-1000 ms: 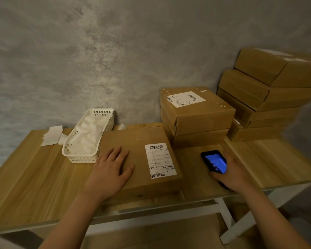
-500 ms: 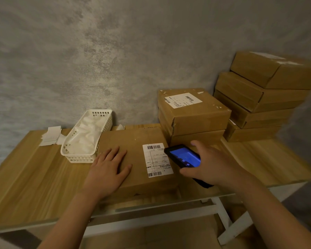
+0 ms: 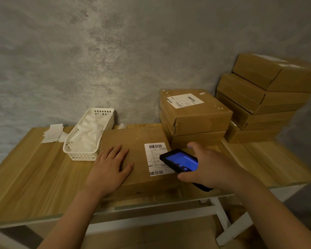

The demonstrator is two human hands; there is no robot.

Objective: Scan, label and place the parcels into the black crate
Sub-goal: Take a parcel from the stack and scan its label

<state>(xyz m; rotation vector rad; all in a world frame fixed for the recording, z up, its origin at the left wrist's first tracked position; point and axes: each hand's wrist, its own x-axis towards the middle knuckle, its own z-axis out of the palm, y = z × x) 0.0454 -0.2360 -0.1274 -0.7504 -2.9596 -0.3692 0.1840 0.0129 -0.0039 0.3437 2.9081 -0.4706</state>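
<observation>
We press our left hand (image 3: 109,166) flat, fingers spread and gripping nothing, on the parcel (image 3: 133,159) lying on the tabletop (image 3: 34,177), while our right hand (image 3: 210,166) keeps a closed grip on the scanner (image 3: 181,161) held just over the parcel's label (image 3: 157,159). The scanner hides part of that label, so we judge a read could fail if it sits too close or tilted off the barcode, and the parcel, hanging a little over the front edge, could slide off if our palm pushes it. No black crate is in view.
</observation>
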